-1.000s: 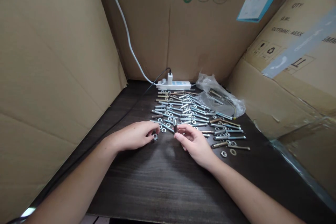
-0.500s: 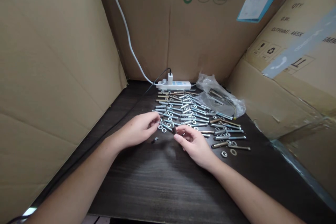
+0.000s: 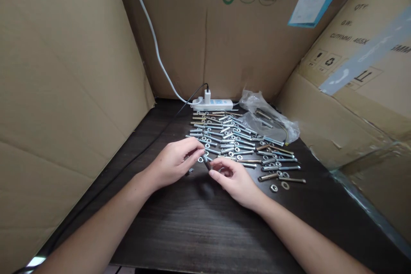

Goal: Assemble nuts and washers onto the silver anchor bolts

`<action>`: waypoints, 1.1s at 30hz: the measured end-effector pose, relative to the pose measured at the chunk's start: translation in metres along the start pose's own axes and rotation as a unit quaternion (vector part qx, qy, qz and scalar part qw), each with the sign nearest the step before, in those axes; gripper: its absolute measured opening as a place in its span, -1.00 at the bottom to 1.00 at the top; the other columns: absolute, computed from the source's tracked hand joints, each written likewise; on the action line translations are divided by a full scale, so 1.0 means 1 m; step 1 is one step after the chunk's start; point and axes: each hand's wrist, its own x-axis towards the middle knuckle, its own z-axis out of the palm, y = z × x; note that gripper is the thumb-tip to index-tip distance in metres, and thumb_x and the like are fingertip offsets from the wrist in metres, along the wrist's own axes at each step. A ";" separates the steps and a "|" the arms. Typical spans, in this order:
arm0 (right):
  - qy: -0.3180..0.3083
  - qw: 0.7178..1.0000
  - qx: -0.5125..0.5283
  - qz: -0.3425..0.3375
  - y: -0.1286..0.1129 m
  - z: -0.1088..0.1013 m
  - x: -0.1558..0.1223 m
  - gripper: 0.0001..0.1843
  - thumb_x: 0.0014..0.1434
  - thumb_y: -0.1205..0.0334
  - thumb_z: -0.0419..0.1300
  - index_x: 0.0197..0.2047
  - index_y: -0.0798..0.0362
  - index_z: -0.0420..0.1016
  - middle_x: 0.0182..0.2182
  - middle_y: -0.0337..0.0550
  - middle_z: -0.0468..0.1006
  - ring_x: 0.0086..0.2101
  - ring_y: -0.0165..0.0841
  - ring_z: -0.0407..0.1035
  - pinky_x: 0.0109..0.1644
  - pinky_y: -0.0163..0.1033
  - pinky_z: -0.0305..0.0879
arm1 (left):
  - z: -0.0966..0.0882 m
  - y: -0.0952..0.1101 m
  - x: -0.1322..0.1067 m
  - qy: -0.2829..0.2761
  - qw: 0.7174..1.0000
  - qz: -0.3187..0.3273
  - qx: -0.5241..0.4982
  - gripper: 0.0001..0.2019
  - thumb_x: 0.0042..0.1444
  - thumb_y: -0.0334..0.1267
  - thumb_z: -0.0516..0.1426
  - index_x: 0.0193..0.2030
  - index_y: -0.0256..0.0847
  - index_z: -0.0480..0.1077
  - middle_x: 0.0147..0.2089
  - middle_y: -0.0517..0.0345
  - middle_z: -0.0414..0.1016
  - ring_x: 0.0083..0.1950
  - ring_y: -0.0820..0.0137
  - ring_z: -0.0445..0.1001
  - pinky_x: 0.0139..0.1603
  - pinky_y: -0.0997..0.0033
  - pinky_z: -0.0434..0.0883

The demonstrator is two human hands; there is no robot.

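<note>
I count one left hand (image 3: 175,160), one right hand (image 3: 236,180) and one tube (image 3: 207,163) on my feed. I see one table (image 3: 180,231), one power strip (image 3: 221,104), one adapter (image 3: 207,96), one bag (image 3: 291,130), one blue label (image 3: 313,6) and three cardboard walls (image 3: 173,43). Bolts (image 3: 293,180) and washers (image 3: 288,186) each number well over a dozen; they crowd too closely for me to total exactly. At front right I count one nut (image 3: 271,188).

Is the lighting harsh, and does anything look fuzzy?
Head view: fairly soft light, with a diffuse shadow on the dark wood-grained tabletop near the right hand; head view again: the metal sleeve it holds lacks crisp detail, and the blue-and-white label's print is illegible.
</note>
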 end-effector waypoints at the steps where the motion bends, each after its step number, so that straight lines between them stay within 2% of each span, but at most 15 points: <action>1: -0.002 1.000 0.002 0.003 0.000 0.000 0.000 -0.79 0.11 0.15 0.18 -0.22 0.09 0.45 -0.39 -0.20 0.43 -0.47 -0.46 0.27 -0.43 -0.35 0.23 | 0.000 0.000 0.000 -0.001 1.000 0.002 0.000 -0.75 0.28 -0.19 -0.07 -0.23 -0.23 0.37 -0.30 0.16 0.41 -0.29 0.45 0.35 -0.25 0.48 0.29; 7: 0.005 1.000 0.010 0.009 0.000 0.000 0.000 -0.76 0.10 0.12 0.19 -0.20 0.08 0.44 -0.37 -0.19 0.44 -0.47 -0.46 0.28 -0.47 -0.37 0.23 | -0.004 -0.002 0.000 0.017 1.000 -0.016 0.017 -0.78 0.27 -0.20 -0.07 -0.24 -0.23 0.34 -0.29 0.16 0.41 -0.29 0.44 0.35 -0.26 0.46 0.29; 11: 0.013 1.000 0.009 0.009 0.001 -0.001 0.000 -0.76 0.11 0.12 0.19 -0.19 0.07 0.43 -0.36 -0.19 0.46 -0.49 -0.47 0.28 -0.48 -0.36 0.23 | -0.009 -0.008 0.001 -0.019 0.997 -0.052 0.051 -0.79 0.25 -0.21 -0.06 -0.31 -0.22 0.31 -0.35 0.20 0.39 -0.36 0.44 0.33 -0.33 0.46 0.26; 21: 0.012 1.000 -0.007 0.001 0.002 -0.001 0.000 -0.78 0.11 0.15 0.18 -0.20 0.08 0.45 -0.37 -0.19 0.47 -0.45 -0.44 0.30 -0.39 -0.33 0.24 | -0.005 0.000 0.000 -0.010 1.000 -0.017 0.012 -0.75 0.28 -0.18 -0.08 -0.29 -0.23 0.33 -0.32 0.19 0.41 -0.31 0.45 0.35 -0.27 0.47 0.28; 28: 0.012 1.000 -0.007 0.002 0.000 0.000 0.000 -0.79 0.10 0.14 0.18 -0.22 0.07 0.45 -0.38 -0.20 0.45 -0.48 -0.45 0.29 -0.43 -0.34 0.25 | -0.004 0.002 -0.001 -0.013 1.000 0.001 0.011 -0.73 0.28 -0.18 -0.08 -0.22 -0.22 0.39 -0.30 0.15 0.44 -0.28 0.44 0.40 -0.24 0.48 0.31; 33: 0.014 1.000 0.014 0.010 0.001 -0.001 0.000 -0.76 0.10 0.11 0.19 -0.21 0.07 0.44 -0.39 -0.20 0.44 -0.48 -0.45 0.28 -0.49 -0.36 0.24 | -0.003 -0.001 -0.003 -0.005 1.000 0.011 0.021 -0.77 0.27 -0.24 -0.06 -0.14 -0.20 0.39 -0.20 0.13 0.47 -0.21 0.42 0.42 -0.18 0.46 0.34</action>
